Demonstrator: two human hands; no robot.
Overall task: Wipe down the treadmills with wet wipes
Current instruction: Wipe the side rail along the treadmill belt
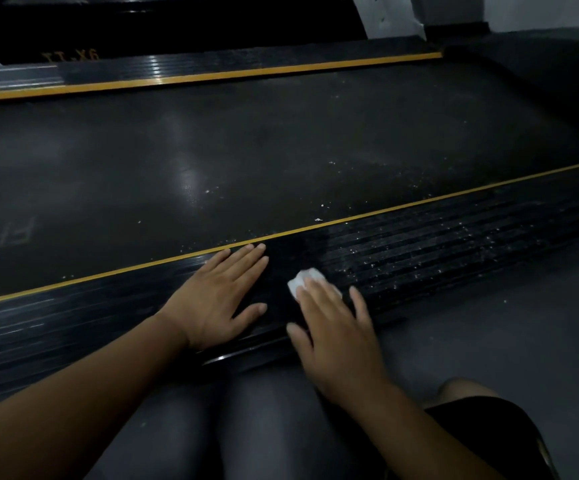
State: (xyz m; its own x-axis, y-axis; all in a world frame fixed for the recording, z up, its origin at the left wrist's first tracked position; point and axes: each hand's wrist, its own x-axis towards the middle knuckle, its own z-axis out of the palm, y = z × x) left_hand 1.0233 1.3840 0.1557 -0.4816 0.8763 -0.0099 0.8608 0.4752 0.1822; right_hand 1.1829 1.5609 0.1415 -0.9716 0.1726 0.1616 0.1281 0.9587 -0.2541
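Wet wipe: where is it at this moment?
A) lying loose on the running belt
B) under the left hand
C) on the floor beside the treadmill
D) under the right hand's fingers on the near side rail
D: the white wet wipe shows from under the fingers of the right hand, pressed onto the ribbed near side rail, while the left hand lies flat on the rail beside it with nothing under it.

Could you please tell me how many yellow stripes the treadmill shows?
2. The far stripe runs along the far rail; the near stripe passes just beyond the left hand.
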